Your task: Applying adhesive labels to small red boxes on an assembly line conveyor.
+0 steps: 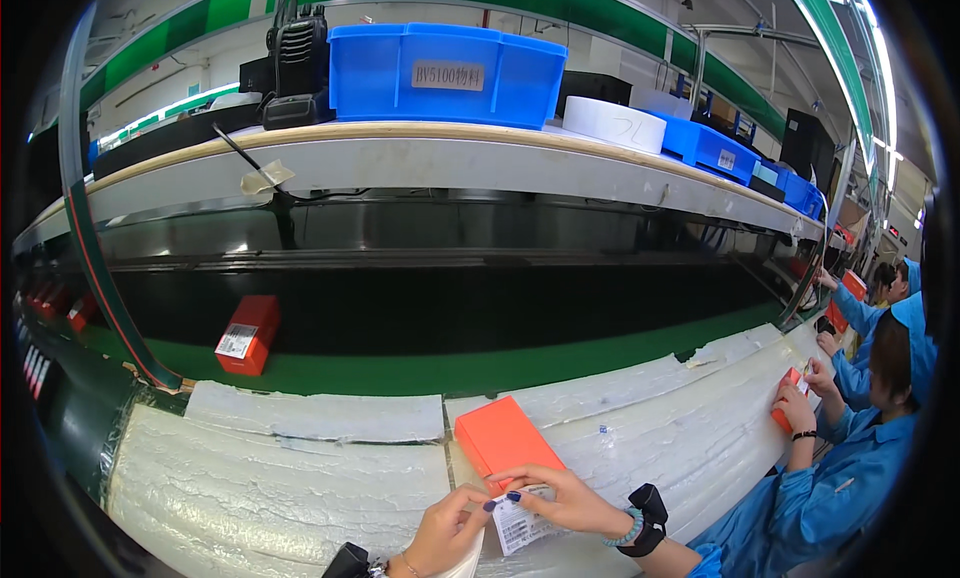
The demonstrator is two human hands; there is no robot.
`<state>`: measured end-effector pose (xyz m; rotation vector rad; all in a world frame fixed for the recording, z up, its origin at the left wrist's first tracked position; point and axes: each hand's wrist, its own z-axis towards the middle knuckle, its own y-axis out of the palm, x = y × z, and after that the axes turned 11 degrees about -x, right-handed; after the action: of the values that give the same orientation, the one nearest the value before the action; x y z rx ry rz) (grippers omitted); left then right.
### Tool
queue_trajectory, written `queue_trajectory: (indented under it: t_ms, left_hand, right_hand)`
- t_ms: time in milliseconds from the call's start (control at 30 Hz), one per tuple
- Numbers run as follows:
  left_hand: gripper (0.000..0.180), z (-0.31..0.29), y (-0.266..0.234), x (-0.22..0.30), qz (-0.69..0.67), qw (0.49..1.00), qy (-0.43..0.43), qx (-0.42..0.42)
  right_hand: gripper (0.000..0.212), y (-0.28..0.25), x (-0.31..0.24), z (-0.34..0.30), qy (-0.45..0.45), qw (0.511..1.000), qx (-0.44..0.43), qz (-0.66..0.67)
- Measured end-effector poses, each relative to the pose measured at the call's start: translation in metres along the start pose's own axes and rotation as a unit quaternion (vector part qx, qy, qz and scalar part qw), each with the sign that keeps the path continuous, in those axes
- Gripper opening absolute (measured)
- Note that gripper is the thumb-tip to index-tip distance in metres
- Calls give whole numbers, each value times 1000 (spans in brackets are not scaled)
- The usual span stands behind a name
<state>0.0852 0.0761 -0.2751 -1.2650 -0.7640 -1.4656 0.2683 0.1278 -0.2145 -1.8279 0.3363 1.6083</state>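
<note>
A white label [513,530] with printed barcodes is stretched between my two hands at the near edge of the worktable. My left hand [445,533] pinches its left edge between thumb and forefinger. From the other side, the fingers of my right hand [565,500] are closed on the label's upper part. Just beyond them an orange-red box [505,440] lies on the padded table, its plain top facing up. My right fingers overlap the box's near edge; I cannot tell if they touch it. A pale strip shows under my left hand, partly hidden.
Beyond the padded table [280,488] runs a dark green conveyor belt [420,373] carrying a labelled red box [247,336]. A shelf [430,158] above holds a blue bin [445,76], a two-way radio [300,63] and a white roll [613,125]. Co-workers in blue [835,478] sit at right, one handling a red box [790,398].
</note>
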Motion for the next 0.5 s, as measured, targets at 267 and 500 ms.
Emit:
queue_trajectory:
  t_ms: [267, 500]
  left_hand:
    - [23, -3, -17, -31, -438, 896, -73, -20]
    - [22, 6, -31, 7, -432, 881, -149, 123]
  right_hand:
    - [44, 28, 18, 21, -102, 979, 42, -171]
    - [37, -28, 15, -3, -170, 981, 18, -91]
